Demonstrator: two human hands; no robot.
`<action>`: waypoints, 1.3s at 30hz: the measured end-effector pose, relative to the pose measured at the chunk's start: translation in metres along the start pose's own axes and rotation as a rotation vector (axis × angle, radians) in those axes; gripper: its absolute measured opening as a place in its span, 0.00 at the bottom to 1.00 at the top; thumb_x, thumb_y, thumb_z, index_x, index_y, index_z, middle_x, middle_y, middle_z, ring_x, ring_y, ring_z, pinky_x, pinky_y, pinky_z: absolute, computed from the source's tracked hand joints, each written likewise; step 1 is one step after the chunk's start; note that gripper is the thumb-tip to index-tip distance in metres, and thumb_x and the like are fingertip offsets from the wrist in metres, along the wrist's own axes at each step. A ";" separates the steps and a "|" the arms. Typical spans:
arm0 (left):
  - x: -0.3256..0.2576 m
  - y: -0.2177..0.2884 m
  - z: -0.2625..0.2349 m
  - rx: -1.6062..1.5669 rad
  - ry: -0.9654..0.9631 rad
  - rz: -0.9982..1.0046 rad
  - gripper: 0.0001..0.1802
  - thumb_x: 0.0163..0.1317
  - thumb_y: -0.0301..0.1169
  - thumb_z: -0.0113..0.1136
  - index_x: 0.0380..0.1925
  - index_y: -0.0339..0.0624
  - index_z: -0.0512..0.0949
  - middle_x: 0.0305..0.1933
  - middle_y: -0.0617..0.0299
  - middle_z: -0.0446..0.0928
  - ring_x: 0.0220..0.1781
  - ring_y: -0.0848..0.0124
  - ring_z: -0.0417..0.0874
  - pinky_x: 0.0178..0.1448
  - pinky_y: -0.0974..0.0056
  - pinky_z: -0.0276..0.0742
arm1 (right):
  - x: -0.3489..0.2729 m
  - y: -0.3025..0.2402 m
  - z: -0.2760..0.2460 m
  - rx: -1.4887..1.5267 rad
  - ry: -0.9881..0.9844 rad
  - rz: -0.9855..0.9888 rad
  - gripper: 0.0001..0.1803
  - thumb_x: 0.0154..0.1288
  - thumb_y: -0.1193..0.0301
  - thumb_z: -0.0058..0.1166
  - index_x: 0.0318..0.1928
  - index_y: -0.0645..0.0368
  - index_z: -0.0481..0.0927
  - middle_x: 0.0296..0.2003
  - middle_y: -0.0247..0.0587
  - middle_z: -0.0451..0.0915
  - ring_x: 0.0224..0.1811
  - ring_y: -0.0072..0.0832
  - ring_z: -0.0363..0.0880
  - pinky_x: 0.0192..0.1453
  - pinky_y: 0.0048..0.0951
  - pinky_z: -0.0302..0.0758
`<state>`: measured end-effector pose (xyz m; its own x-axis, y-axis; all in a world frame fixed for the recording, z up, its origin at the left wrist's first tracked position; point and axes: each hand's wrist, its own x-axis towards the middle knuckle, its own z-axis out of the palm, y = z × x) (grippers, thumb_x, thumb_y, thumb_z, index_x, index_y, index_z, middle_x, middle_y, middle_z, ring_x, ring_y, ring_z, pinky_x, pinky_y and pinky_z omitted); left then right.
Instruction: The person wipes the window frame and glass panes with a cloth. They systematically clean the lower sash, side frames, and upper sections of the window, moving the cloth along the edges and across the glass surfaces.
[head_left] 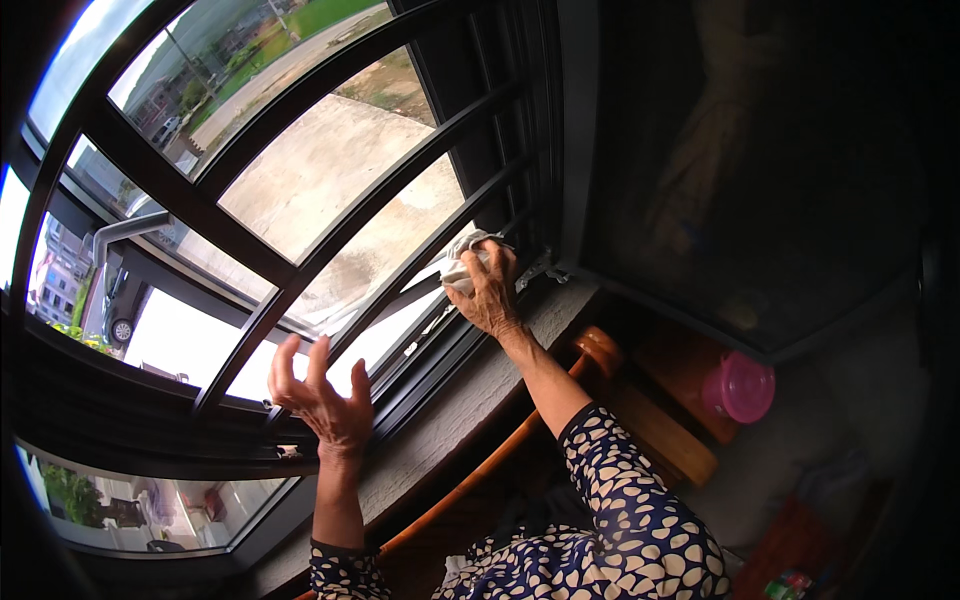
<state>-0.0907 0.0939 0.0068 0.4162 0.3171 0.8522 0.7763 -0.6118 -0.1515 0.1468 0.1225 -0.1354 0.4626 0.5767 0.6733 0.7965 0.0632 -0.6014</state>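
A whitish cloth is bunched under the fingers of my right hand, low on the dark window bars near the right end of the frame. My right fingers are bent around the cloth and press it against the metal. To the left, my left hand is raised in front of the dark window frame, its fingers spread and bent with nothing in them. Whether its fingertips touch a bar I cannot tell. Dark window bars cross the opening above both hands.
Below the frame runs a rough grey sill. Wooden furniture with a rounded orange-brown rail stands against it. A pink lidded tub sits at the right. Through the bars show pale paving and a dark car.
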 end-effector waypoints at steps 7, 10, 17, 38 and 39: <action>-0.089 -0.002 0.048 -0.149 -0.543 -0.146 0.32 0.55 0.35 0.67 0.59 0.44 0.67 0.59 0.51 0.66 0.63 0.53 0.65 0.65 0.51 0.57 | 0.013 0.029 0.005 0.163 0.244 0.107 0.22 0.47 0.81 0.63 0.45 0.54 0.75 0.48 0.50 0.67 0.53 0.46 0.69 0.57 0.43 0.69; -0.090 -0.008 0.066 -0.100 -0.689 -0.141 0.23 0.59 0.40 0.63 0.51 0.43 0.72 0.46 0.54 0.74 0.53 0.58 0.74 0.58 0.50 0.62 | 0.033 0.062 -0.002 0.147 0.291 0.329 0.30 0.47 0.80 0.60 0.53 0.52 0.70 0.50 0.52 0.67 0.55 0.49 0.68 0.59 0.45 0.67; -0.094 -0.009 0.068 -0.086 -0.825 -0.151 0.19 0.65 0.46 0.56 0.27 0.42 0.67 0.26 0.52 0.77 0.29 0.49 0.80 0.33 0.50 0.74 | 0.046 0.075 0.000 0.363 0.441 0.540 0.37 0.45 0.72 0.62 0.60 0.57 0.67 0.55 0.54 0.70 0.58 0.50 0.69 0.62 0.46 0.66; -0.085 0.006 0.065 -0.047 -0.811 -0.226 0.20 0.63 0.47 0.58 0.25 0.44 0.67 0.23 0.52 0.74 0.27 0.48 0.79 0.34 0.48 0.72 | 0.029 0.037 0.013 0.515 0.567 0.691 0.38 0.54 0.65 0.63 0.63 0.64 0.61 0.54 0.55 0.65 0.58 0.44 0.67 0.62 0.43 0.70; -0.081 0.008 0.066 -0.066 -0.800 -0.220 0.20 0.63 0.47 0.58 0.25 0.44 0.68 0.23 0.52 0.73 0.27 0.49 0.79 0.34 0.48 0.72 | 0.037 0.066 0.017 0.411 0.591 0.741 0.39 0.54 0.59 0.64 0.61 0.65 0.63 0.54 0.57 0.67 0.57 0.44 0.69 0.60 0.44 0.71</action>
<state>-0.0875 0.1111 -0.0961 0.4886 0.8383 0.2421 0.8602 -0.5093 0.0274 0.2098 0.1614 -0.1571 0.9889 0.0987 0.1114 0.0908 0.1928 -0.9770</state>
